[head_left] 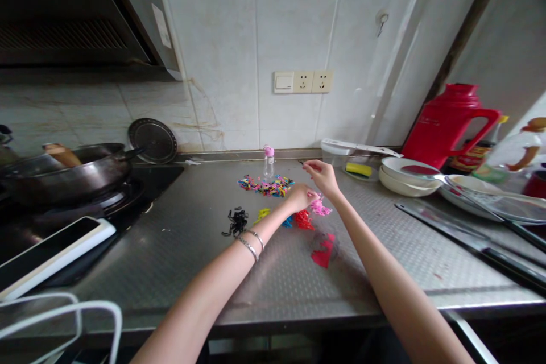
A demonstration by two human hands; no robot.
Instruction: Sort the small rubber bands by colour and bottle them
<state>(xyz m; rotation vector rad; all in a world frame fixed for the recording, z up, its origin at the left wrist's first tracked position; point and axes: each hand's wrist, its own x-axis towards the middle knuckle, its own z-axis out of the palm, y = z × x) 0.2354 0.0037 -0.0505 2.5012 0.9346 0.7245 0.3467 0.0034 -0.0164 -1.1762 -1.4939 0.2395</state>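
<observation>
Small piles of tiny elastic bands lie on the steel counter (179,250): a mixed-colour heap (267,186), a black pile (236,222), a yellow one (261,214), a red one (303,219), a pink one (320,209). A darker red patch (323,251) lies nearer me. My left hand (301,198) is closed, its fingertips at the pink pile. My right hand (323,176) hovers just behind it, fingers pinched on something too small to name. A small clear bottle with a pink cap (268,161) stands behind the mixed heap.
A wok (63,173) sits on the hob at left, a phone (46,250) nearer me. At right stand white bowls (405,173), a red thermos jug (447,125), a sponge in a tub (358,169) and a long knife (469,239).
</observation>
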